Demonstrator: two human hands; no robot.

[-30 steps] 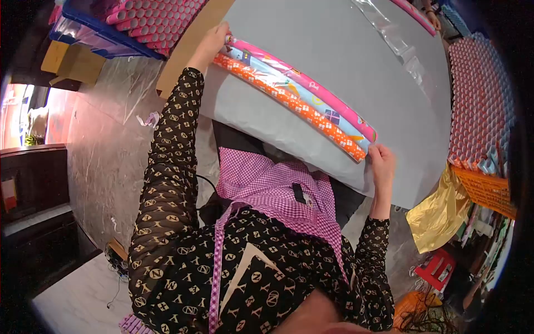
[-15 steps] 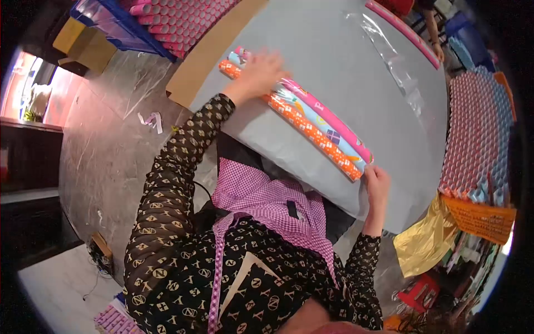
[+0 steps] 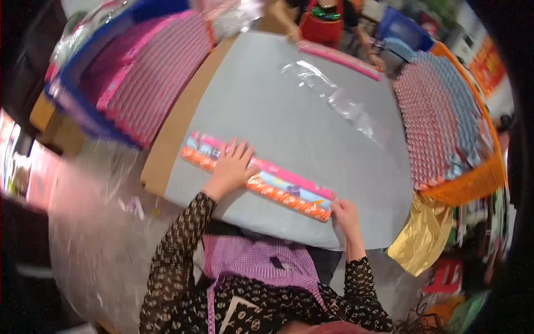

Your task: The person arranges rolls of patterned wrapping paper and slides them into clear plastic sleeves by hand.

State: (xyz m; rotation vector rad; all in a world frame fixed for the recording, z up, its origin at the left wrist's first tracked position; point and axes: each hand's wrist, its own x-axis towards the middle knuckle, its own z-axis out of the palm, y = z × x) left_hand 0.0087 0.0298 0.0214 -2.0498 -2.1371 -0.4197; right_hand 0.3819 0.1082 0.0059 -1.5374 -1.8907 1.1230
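A pack of wrapping-paper rolls, pink, light blue and orange under clear film, lies slanted on the grey-covered table. My left hand rests flat across the pack left of its middle, fingers spread. At the pack's right end, my right hand has its fingers pressed together against the edge; whether film is pinched between them is too small to tell. Beyond the pack, a loose clear plastic sleeve lies on the table.
Across the table, a co-worker in a red apron has both hands at a pink roll. A blue crate of pink rolls stands left, an orange crate of rolls right. Gold foil hangs near the right table edge.
The view has tilted up, so the table and pack sit lower and the co-worker shows more. My left hand, blurred before, now lies still on the pack. My right hand stays at its right end.
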